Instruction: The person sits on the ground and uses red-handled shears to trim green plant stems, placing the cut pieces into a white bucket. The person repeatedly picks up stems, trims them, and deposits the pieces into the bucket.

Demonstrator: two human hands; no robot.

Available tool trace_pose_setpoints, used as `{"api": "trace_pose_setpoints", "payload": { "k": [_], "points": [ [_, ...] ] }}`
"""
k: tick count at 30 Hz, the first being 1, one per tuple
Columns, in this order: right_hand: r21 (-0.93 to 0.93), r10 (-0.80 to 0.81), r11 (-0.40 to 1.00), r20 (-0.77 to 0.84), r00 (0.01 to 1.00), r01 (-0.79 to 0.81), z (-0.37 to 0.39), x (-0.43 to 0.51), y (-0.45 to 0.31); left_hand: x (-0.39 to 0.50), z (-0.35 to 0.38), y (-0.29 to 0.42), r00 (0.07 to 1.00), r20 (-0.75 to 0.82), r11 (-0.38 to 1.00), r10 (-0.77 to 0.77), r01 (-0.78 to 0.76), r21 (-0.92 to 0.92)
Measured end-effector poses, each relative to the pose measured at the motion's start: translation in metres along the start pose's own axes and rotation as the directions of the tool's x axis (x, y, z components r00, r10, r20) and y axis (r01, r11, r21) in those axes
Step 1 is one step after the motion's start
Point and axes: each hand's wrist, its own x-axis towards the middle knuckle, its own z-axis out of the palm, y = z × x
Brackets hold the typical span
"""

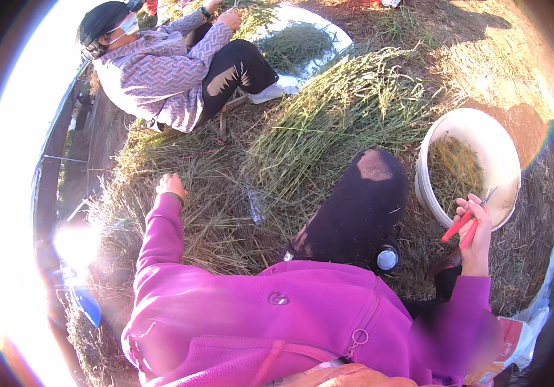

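My right hand (477, 227) holds pruning snips with red handles (457, 226) at the near rim of a white plastic bucket (498, 145). The narrow metal blades point up and away over the bucket's mouth. Cut plant trimmings (455, 169), greenish to yellow-brown, lie inside it. Out to the left, my left hand (173, 185) is at a heap of dry, thin plant stems (214, 213). Its fingers are partly hidden, so whether they grip any stems is unclear. Beyond my knee spreads a bundle of greener cut stems (335, 116).
A masked person (160, 72) sits at the upper left, hands over plants. By their feet, a white sheet (339, 36) bears a pile of trimmings (296, 46). A bottle with a silvery cap (387, 260) stands beside my leg. Plastic sacks (531, 329) lie at lower right.
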Motion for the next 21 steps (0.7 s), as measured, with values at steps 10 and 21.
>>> {"api": "trace_pose_setpoints", "payload": {
  "k": [10,21],
  "points": [
    [-0.023,0.065,0.998,0.064,0.996,-0.064,0.008,0.008,0.002,0.030,-0.010,0.280,0.720,-0.389,0.568,0.575,-0.693,-0.443],
    [-0.102,0.107,0.990,0.079,0.991,-0.099,0.024,0.003,0.003,0.053,0.044,0.387,0.853,-0.298,0.683,0.429,-0.522,-0.512]
  ]
}}
